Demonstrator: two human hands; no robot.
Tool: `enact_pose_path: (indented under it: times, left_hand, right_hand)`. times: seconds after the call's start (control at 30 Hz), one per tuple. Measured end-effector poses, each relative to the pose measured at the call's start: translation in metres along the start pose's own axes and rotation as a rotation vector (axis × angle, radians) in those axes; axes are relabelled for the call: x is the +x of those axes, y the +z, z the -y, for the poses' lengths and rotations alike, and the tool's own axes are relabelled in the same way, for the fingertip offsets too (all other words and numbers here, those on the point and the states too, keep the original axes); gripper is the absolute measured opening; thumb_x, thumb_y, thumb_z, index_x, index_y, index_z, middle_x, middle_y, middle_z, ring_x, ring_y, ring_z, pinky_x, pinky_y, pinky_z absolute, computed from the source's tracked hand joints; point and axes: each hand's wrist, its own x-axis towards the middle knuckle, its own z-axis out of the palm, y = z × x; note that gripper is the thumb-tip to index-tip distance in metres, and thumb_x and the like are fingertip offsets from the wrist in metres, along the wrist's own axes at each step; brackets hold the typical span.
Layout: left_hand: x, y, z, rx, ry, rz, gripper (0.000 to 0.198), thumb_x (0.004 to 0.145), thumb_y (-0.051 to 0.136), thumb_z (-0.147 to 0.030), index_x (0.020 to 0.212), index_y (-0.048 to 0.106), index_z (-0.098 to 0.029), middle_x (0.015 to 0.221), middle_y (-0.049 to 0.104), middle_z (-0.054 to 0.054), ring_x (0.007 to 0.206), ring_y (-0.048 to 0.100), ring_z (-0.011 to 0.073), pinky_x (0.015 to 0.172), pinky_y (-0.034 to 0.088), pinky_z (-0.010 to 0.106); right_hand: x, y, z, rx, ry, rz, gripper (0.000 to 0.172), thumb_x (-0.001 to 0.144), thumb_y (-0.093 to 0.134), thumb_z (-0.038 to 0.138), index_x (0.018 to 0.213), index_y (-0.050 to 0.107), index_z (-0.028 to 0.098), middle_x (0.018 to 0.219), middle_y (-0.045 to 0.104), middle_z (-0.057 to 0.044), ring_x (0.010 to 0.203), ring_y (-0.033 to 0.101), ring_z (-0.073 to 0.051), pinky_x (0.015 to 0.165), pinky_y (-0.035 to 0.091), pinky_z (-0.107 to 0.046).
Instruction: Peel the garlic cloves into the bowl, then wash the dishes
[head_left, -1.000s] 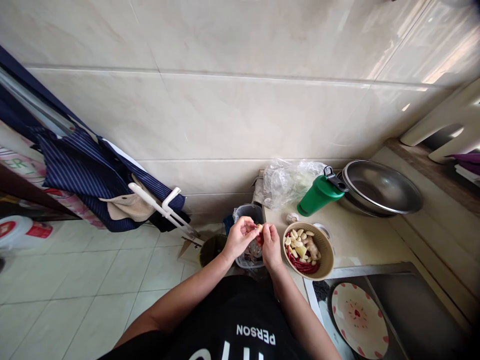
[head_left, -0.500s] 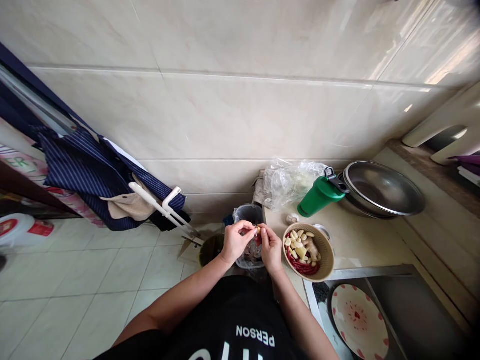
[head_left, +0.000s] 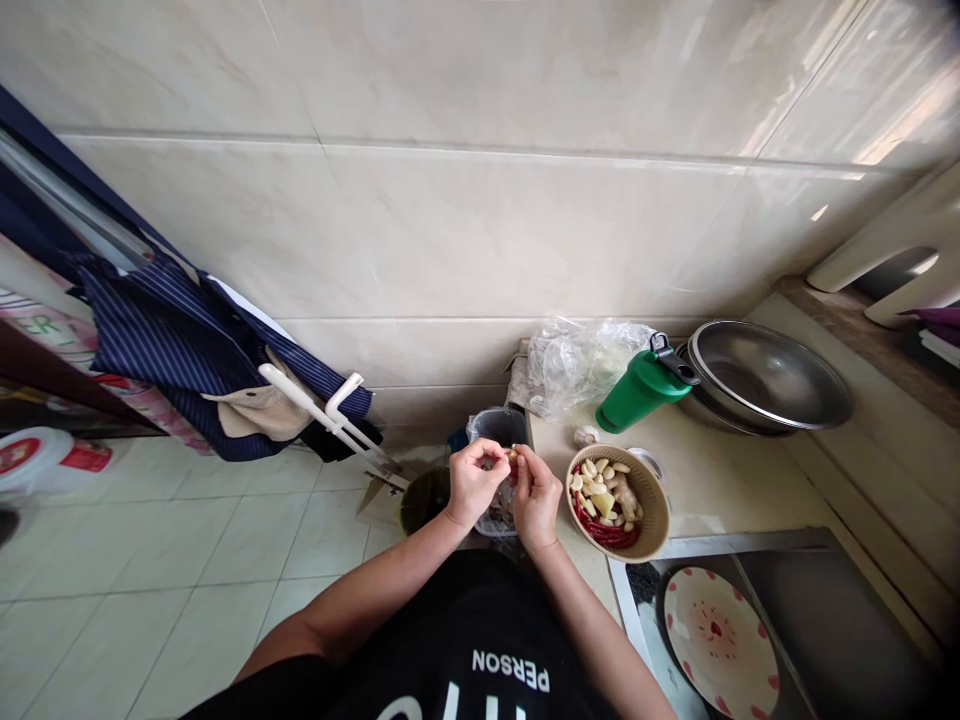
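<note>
My left hand (head_left: pixel 471 487) and my right hand (head_left: pixel 538 497) meet fingertip to fingertip above a lined trash bin (head_left: pixel 502 426). Pinched between them is a small yellowish garlic clove (head_left: pixel 511 456), mostly covered by the fingers. Both hands are closed on it. Just right of my right hand, a tan woven-look basket (head_left: pixel 658 520) holds several peeled garlic cloves (head_left: pixel 598 489), a piece of ginger (head_left: pixel 625 497) and dried red chilies (head_left: pixel 611 535). Behind the basket lies a whole garlic bulb (head_left: pixel 586 436).
On the counter stand a green shaker bottle (head_left: pixel 637 392), crumpled plastic bags (head_left: pixel 574 365) and stacked metal bowls (head_left: pixel 772 375). A patterned plate (head_left: pixel 720 640) sits in the sink at lower right. Left are a white rack (head_left: pixel 322 420) and hanging striped cloth (head_left: pixel 165 335).
My fingers have shifted slightly around the clove, and its yellowish surface now sits between both hands' fingertips. My right hand has dipped a little; the surroundings are unchanged.
</note>
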Motion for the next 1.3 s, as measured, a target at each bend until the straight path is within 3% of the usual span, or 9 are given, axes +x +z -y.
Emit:
enact_pose_path:
  times: [0.1,0.27,0.43,0.63,0.73,0.9,1.0,1.1,1.3]
  left_hand:
    - [0.0,0.0,0.0,-0.003,-0.025,0.001,0.003,0.07,0.061,-0.018,0.068,0.059,-0.016,0.068,0.063,0.002,0.065,0.062,0.0134,0.064,0.052,0.024]
    - [0.002,-0.004,-0.002,-0.027,-0.068,0.103,0.014,0.072,0.065,-0.028,0.076,0.061,-0.015,0.075,0.067,0.004,0.067,0.063,0.0141,0.065,0.052,0.024]
    - [0.008,-0.008,-0.004,-0.062,-0.129,0.127,0.013,0.07,0.066,-0.026,0.072,0.06,-0.014,0.072,0.065,0.003,0.065,0.062,0.013,0.065,0.051,0.024]
    - [0.005,0.002,0.007,-0.135,-0.242,0.042,0.015,0.062,0.064,-0.017,0.065,0.05,-0.016,0.061,0.056,-0.003,0.056,0.055,0.0089,0.056,0.045,0.02]
    - [0.002,0.007,0.018,-0.121,-0.288,0.033,0.015,0.059,0.061,-0.014,0.065,0.048,-0.016,0.058,0.052,-0.005,0.052,0.051,0.0073,0.05,0.041,0.017]
    - [0.003,0.001,0.038,0.085,-0.199,0.078,0.009,0.062,0.062,-0.017,0.064,0.053,-0.015,0.058,0.055,-0.004,0.053,0.052,0.0084,0.051,0.041,0.018]
    - [0.004,-0.003,0.043,0.187,-0.138,0.179,0.006,0.066,0.062,-0.018,0.071,0.06,-0.015,0.065,0.063,-0.001,0.058,0.057,0.0106,0.056,0.044,0.02]
    - [0.004,-0.004,0.041,0.227,-0.089,0.235,0.01,0.068,0.059,-0.015,0.077,0.064,-0.016,0.073,0.067,0.002,0.063,0.061,0.0122,0.061,0.047,0.023]
    - [0.006,-0.008,0.025,0.136,-0.099,0.185,0.005,0.07,0.061,-0.02,0.072,0.062,-0.015,0.069,0.065,0.002,0.061,0.061,0.0119,0.06,0.048,0.021]
  right_hand:
    - [0.001,0.001,0.0,0.018,0.044,-0.002,0.032,0.087,0.044,0.041,0.096,0.066,0.02,0.08,0.068,-0.005,0.067,0.058,-0.017,0.067,0.046,-0.029]
    - [0.003,-0.002,-0.003,0.154,0.159,0.008,0.036,0.086,0.045,0.045,0.094,0.066,0.017,0.068,0.063,-0.002,0.056,0.053,-0.014,0.056,0.043,-0.025]
    - [0.004,-0.002,-0.01,0.354,0.227,0.148,0.033,0.079,0.057,0.041,0.102,0.062,0.017,0.075,0.063,-0.002,0.062,0.053,-0.014,0.061,0.046,-0.026]
    - [0.003,0.009,-0.022,0.555,0.313,0.024,0.032,0.072,0.065,0.038,0.097,0.065,0.018,0.095,0.066,-0.007,0.087,0.058,-0.019,0.079,0.047,-0.033]
    - [0.006,0.009,-0.016,0.648,0.35,0.017,0.033,0.07,0.066,0.038,0.097,0.065,0.019,0.096,0.065,-0.006,0.087,0.058,-0.018,0.08,0.047,-0.034]
    - [0.016,-0.003,-0.006,0.809,0.408,0.123,0.028,0.072,0.065,0.039,0.095,0.062,0.023,0.092,0.062,-0.003,0.074,0.056,-0.013,0.068,0.047,-0.027]
    - [0.017,-0.009,-0.009,0.898,0.457,0.241,0.022,0.071,0.068,0.035,0.088,0.06,0.023,0.084,0.059,0.0,0.069,0.055,-0.011,0.064,0.047,-0.024]
    - [0.014,-0.012,-0.017,0.928,0.495,0.299,0.018,0.071,0.069,0.031,0.082,0.06,0.022,0.081,0.056,0.001,0.071,0.055,-0.011,0.066,0.046,-0.023]
    - [0.014,-0.014,-0.027,0.82,0.469,0.295,0.02,0.071,0.068,0.033,0.087,0.062,0.022,0.077,0.056,0.002,0.066,0.051,-0.01,0.063,0.043,-0.022]
